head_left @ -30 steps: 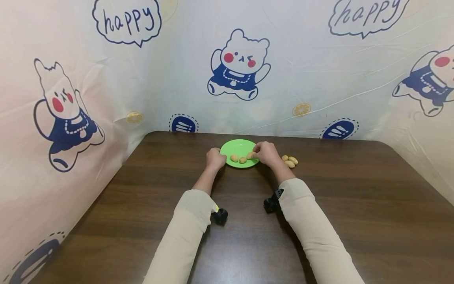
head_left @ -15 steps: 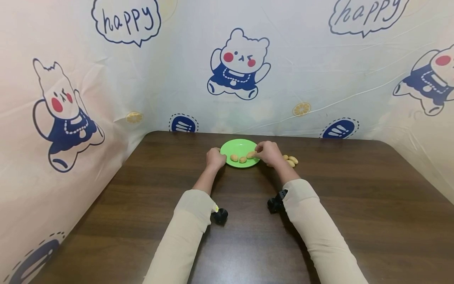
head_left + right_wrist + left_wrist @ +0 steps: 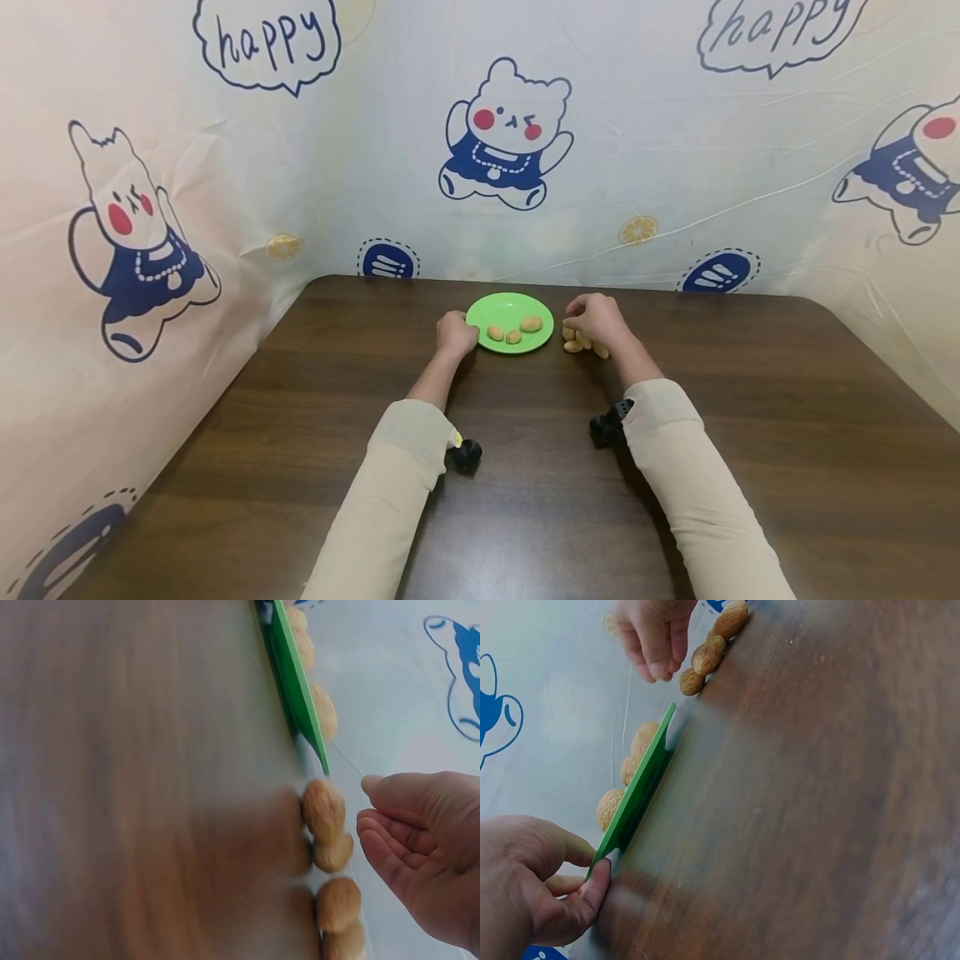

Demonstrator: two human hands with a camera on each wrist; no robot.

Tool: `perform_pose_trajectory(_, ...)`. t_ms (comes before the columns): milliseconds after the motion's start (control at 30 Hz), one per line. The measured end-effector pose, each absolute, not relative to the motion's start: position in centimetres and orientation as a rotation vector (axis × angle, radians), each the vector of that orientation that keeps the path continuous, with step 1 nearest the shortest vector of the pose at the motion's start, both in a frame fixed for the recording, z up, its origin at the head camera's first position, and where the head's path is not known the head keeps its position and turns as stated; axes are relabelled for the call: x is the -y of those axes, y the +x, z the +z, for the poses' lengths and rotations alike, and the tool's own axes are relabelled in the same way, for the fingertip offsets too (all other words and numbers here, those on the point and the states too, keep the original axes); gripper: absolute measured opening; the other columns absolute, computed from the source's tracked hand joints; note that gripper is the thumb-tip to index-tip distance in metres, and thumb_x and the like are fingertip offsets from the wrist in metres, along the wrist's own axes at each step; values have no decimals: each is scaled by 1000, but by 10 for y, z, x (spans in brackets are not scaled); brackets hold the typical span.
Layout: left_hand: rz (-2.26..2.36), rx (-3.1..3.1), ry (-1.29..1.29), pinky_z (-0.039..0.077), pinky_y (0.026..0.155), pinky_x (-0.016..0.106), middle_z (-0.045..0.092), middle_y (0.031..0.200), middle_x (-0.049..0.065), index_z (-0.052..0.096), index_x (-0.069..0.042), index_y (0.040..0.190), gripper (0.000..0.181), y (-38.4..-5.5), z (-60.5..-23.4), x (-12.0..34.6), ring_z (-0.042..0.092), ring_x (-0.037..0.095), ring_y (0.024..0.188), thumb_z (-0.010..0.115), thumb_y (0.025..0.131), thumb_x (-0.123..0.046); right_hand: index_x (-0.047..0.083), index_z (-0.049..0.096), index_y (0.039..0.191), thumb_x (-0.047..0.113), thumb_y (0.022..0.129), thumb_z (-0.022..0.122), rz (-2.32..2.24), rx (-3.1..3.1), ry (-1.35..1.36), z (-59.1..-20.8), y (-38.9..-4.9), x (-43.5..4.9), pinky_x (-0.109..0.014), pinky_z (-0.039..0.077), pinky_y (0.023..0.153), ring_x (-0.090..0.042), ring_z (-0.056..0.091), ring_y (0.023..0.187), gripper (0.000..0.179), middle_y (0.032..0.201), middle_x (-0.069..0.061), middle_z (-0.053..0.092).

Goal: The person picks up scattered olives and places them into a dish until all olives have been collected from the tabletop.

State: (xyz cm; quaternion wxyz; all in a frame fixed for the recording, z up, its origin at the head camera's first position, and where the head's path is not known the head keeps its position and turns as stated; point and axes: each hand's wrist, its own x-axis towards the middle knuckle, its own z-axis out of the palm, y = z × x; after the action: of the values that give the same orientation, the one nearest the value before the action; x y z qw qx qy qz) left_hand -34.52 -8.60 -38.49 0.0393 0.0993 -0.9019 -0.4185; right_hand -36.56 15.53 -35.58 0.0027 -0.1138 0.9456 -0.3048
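Observation:
My left hand [image 3: 455,335] pinches the left rim of a light green plate [image 3: 510,306], thumb on one side and fingers on the other in the left wrist view. Three peanuts in their shells lie on the plate, the largest peanut [image 3: 531,324] towards its right side. To the right of the plate, several unshelled peanuts [image 3: 573,346] are grouped on the table, partly hidden behind my right hand [image 3: 600,319]. That hand hovers just over the group. In the right wrist view its thumb and fingers stand a little apart, with nothing between them, beside a peanut [image 3: 325,810].
A dark wooden table [image 3: 300,467] carries everything, and its far edge lies just behind the plate. A pale curtain [image 3: 637,150] with cartoon bears encloses the back and sides. Each sleeve cuff has a black camera [image 3: 465,457] beneath it.
My right hand has let go of the peanut on the plate's right side and moved right, over the peanuts on the table. The left hand and plate have stayed put.

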Motion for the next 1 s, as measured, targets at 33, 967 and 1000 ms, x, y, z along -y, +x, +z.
perform_pose_trajectory(33, -1282, 2765, 306, 46, 77, 31, 59, 118, 15, 58, 3, 120, 36, -345, -385, 86, 53, 25, 100, 52, 86, -3, -2, 64, 108, 14, 87, 64, -961, -2966, -345, -355, -366, -159, -42, 45, 83, -32, 52, 100, 26, 105, -16, 62)
perform_pose_trajectory(967, -1303, 2755, 331, 47, 82, 32, 57, 121, 16, 58, 4, 120, 37, -346, -385, 85, 53, 24, 104, 52, 85, -2, -6, 65, 99, 13, 84, 65, -845, -2932, -120, -344, -352, -220, -39, 45, 75, -29, 51, 88, 25, 96, -17, 61)
perform_pose_trajectory(1000, -1305, 2755, 331, 47, 82, 32, 57, 121, 16, 58, 4, 120, 37, -346, -385, 85, 53, 24, 104, 52, 85, -2, -6, 65, 99, 14, 84, 66, -832, -2930, -120, -344, -352, -221, -39, 44, 74, -29, 51, 88, 24, 94, -16, 61)
